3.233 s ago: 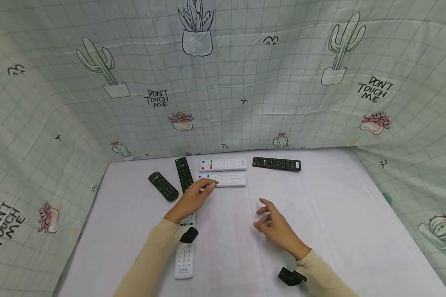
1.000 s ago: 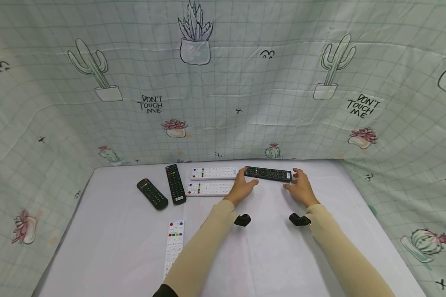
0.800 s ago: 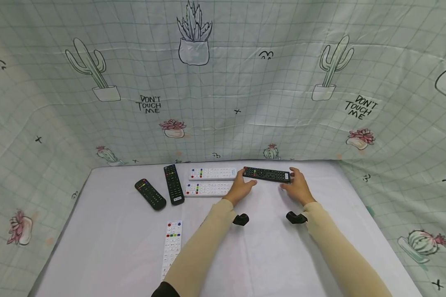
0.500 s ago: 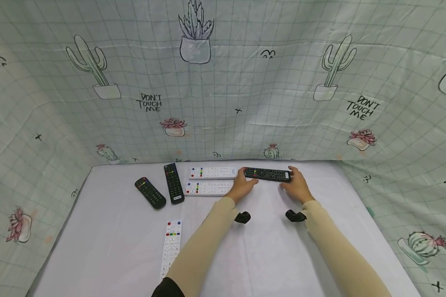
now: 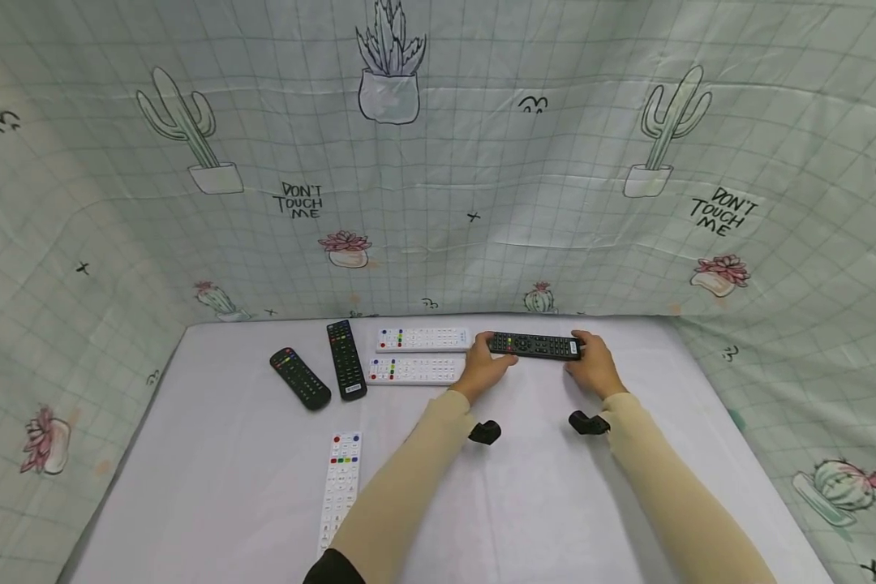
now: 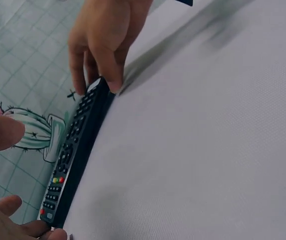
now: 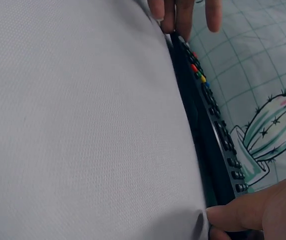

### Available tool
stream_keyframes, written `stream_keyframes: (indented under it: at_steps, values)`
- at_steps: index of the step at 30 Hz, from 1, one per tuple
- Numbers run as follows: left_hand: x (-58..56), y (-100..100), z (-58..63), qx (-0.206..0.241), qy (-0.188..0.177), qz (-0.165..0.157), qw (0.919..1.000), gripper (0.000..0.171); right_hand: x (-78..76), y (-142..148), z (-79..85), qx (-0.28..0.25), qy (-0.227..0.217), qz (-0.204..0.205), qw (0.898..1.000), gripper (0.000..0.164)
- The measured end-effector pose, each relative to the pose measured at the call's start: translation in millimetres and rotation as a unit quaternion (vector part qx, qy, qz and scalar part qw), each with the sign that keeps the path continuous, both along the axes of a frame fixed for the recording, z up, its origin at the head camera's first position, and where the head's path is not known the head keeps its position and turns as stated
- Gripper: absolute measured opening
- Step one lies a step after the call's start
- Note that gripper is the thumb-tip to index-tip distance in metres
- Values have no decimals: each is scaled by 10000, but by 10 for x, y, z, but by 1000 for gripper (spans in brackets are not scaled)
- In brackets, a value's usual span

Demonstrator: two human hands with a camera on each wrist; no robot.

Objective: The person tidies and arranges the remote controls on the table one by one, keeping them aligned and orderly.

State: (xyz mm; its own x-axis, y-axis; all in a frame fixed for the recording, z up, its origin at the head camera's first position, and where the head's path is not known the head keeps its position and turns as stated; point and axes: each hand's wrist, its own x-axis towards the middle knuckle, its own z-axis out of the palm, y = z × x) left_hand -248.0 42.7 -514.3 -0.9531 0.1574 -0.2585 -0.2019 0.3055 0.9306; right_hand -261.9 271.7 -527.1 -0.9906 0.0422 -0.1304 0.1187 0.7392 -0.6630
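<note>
Black remote (image 5: 536,345), left fingers (image 5: 480,341) and right fingers (image 6: 76,75) nearly closed, gripping its ends, printed potted cactus (image 5: 538,300) behind

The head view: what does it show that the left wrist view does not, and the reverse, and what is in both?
Only the head view: three long white plastic remote controls, two untouched black plastic remote controls, beige sleeves.

Only the left wrist view: the fine weave of the white cloth table cover.

Both: the cover, the pale checked backdrop fabric, and the long black plastic remote control with the left hand and right hand at its ends.
</note>
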Motion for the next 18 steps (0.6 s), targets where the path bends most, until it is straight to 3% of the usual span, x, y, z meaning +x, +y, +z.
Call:
stream_keyframes:
  at_steps: [9, 18]
  values:
    - [121, 44, 17, 57, 387, -7, 9992, 71, 163, 145, 66, -30, 276, -57, 9996, 62]
    - [191, -116, 23, 730, 702, 279, 9945, 67, 380, 174, 169, -288, 503, 121, 9982, 60]
